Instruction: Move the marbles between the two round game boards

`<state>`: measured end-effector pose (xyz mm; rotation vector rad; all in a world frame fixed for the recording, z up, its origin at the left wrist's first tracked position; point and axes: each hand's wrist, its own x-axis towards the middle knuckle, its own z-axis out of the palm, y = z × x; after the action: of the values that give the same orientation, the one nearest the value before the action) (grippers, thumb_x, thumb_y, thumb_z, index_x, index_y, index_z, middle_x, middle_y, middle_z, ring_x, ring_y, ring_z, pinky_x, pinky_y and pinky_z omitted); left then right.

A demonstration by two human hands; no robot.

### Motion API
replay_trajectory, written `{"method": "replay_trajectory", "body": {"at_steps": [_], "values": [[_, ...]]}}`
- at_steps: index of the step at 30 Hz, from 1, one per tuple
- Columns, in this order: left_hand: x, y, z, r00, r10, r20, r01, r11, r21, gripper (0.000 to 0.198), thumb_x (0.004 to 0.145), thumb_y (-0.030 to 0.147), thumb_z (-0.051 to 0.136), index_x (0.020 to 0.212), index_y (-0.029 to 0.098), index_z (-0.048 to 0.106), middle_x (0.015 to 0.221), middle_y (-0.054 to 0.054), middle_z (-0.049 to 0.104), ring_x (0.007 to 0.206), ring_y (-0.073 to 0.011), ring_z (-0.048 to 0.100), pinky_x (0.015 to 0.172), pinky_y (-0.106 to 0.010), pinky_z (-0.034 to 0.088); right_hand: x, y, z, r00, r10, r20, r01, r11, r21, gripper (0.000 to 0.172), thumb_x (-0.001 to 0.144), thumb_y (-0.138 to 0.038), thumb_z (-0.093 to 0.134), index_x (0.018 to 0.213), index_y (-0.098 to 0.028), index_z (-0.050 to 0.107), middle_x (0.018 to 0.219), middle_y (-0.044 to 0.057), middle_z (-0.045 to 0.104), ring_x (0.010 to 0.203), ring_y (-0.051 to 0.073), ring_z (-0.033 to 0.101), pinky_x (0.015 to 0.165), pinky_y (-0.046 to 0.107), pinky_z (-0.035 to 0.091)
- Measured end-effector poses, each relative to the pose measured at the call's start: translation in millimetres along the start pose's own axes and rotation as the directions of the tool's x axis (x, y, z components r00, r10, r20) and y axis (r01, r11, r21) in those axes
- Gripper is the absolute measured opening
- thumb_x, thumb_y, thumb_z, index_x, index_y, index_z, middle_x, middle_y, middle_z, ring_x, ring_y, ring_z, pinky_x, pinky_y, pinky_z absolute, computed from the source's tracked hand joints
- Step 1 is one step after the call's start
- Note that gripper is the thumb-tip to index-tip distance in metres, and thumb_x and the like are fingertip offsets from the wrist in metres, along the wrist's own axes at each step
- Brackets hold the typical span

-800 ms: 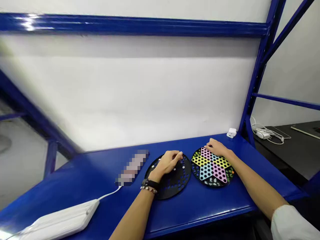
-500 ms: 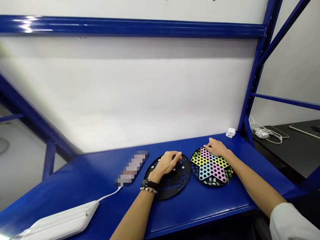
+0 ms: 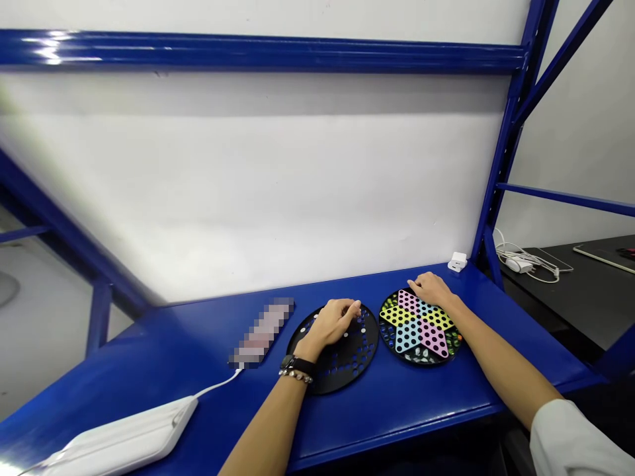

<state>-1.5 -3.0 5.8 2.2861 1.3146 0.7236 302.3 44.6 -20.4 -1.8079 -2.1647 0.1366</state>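
Note:
My left hand (image 3: 333,325), with a dark watch and a beaded bracelet at the wrist, is over a round black board (image 3: 342,380) pierced with holes. Its fingers are curled in, and what they may hold is hidden. A few white pieces show on that board. To the right lies a round Chinese checkers board (image 3: 421,325) with a pink, yellow and blue star. Coloured marbles (image 3: 424,356) fill pockets around its rim. At this board's far edge is my right hand (image 3: 430,289), its fingers bent and their tips partly hidden.
A blurred-out phone-like slab (image 3: 262,330) lies left of the boards, cabled to a white power strip or bank (image 3: 124,436). A white charger plug (image 3: 457,262) sits at the back right. Blue frame posts (image 3: 496,172) and a white wall bound the blue table (image 3: 223,410).
My right hand has shifted slightly right and away from the star, toward the board's far rim. My left hand stays where it was.

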Motion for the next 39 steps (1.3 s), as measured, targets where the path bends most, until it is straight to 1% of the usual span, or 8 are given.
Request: {"method": "replay_trajectory", "body": {"at_steps": [4, 11, 18, 24, 30, 34, 36, 39], "values": [[-1, 3, 0.6, 1.0, 0.008, 0.017, -0.008, 1.0, -0.008, 0.058, 0.096, 0.057, 0.031, 0.074, 0.019, 0.07, 0.079, -0.005, 0.074, 0.073, -0.0201, 0.066, 0.071, -0.028, 0.047, 2, 0, -2, 0.996, 0.087, 0.029, -0.087, 0.996, -0.024, 0.058, 0.1, -0.044, 0.034, 0.055, -0.018, 0.061, 0.06, 0.007, 0.061, 0.055, 0.017, 0.055, 0.057, 0.028, 0.031], [-2, 5, -0.7, 1.0, 0.002, 0.022, -0.002, 1.0, -0.014, 0.057, 0.097, 0.055, 0.032, 0.076, 0.019, 0.07, 0.083, -0.004, 0.076, 0.076, -0.0198, 0.068, 0.072, -0.027, 0.046, 2, 1, -5, 0.983, 0.182, -0.038, -0.183, 0.983, -0.014, 0.065, 0.101, -0.048, 0.028, 0.062, -0.016, 0.068, 0.072, 0.011, 0.069, 0.068, 0.02, 0.064, 0.061, 0.027, 0.037], [-2, 6, 0.4, 1.0, 0.001, 0.029, -0.001, 1.0, -0.002, 0.059, 0.097, 0.056, 0.029, 0.076, 0.02, 0.07, 0.082, -0.004, 0.076, 0.076, -0.0197, 0.067, 0.075, -0.027, 0.046, -2, -4, -7, 0.984, 0.161, -0.083, -0.172, 0.973, -0.153, 0.06, 0.101, -0.046, 0.032, 0.074, -0.015, 0.075, 0.081, 0.014, 0.073, 0.079, 0.023, 0.068, 0.073, 0.029, 0.043], [-2, 5, 0.6, 1.0, 0.001, 0.023, -0.001, 1.0, -0.011, 0.061, 0.097, 0.057, 0.028, 0.076, 0.02, 0.07, 0.081, -0.005, 0.075, 0.075, -0.0199, 0.067, 0.073, -0.028, 0.047, -3, -3, -9, 0.975, 0.191, -0.118, -0.208, 0.966, -0.151, 0.053, 0.1, -0.04, 0.034, 0.079, -0.014, 0.075, 0.085, 0.016, 0.073, 0.08, 0.025, 0.068, 0.073, 0.031, 0.043], [-3, 4, 0.3, 1.0, 0.014, 0.02, -0.013, 1.0, -0.022, 0.058, 0.097, 0.055, 0.029, 0.075, 0.02, 0.069, 0.082, -0.005, 0.075, 0.074, -0.0198, 0.066, 0.072, -0.029, 0.046, -4, -2, -16, 0.965, 0.189, -0.182, -0.201, 0.978, -0.054, 0.058, 0.101, -0.04, 0.032, 0.063, -0.016, 0.07, 0.072, 0.013, 0.07, 0.066, 0.021, 0.063, 0.064, 0.029, 0.041], [-3, 6, -3.2, 1.0, 0.007, -0.019, -0.007, 1.0, 0.001, 0.055, 0.098, 0.052, 0.031, 0.076, 0.021, 0.07, 0.082, -0.005, 0.075, 0.076, -0.0202, 0.066, 0.072, -0.029, 0.045, -10, -35, -23, 0.976, 0.093, -0.199, -0.075, 0.992, 0.099, 0.068, 0.102, -0.044, 0.024, 0.052, -0.017, 0.062, 0.054, 0.008, 0.062, 0.049, 0.015, 0.054, 0.054, 0.028, 0.036], [-2, 6, -6.6, 0.997, 0.006, -0.072, -0.003, 0.999, 0.038, 0.054, 0.098, 0.051, 0.031, 0.075, 0.022, 0.069, 0.082, -0.004, 0.074, 0.077, -0.0205, 0.065, 0.072, -0.029, 0.045, -17, -70, -21, 0.987, -0.053, -0.15, 0.076, 0.985, 0.153, 0.072, 0.102, -0.048, 0.022, 0.051, -0.017, 0.062, 0.05, 0.006, 0.061, 0.045, 0.014, 0.051, 0.051, 0.027, 0.034], [-3, 3, -12.7, 0.975, 0.003, -0.223, 0.018, 0.996, 0.088, 0.052, 0.098, 0.05, 0.029, 0.075, 0.021, 0.066, 0.078, -0.004, 0.071, 0.075, -0.0199, 0.063, 0.071, -0.029, 0.044, -28, -130, -8, 0.954, -0.295, -0.056, 0.3, 0.943, 0.146, 0.066, 0.102, -0.044, 0.028, 0.058, -0.017, 0.069, 0.06, 0.006, 0.069, 0.053, 0.014, 0.058, 0.056, 0.026, 0.037]]}}
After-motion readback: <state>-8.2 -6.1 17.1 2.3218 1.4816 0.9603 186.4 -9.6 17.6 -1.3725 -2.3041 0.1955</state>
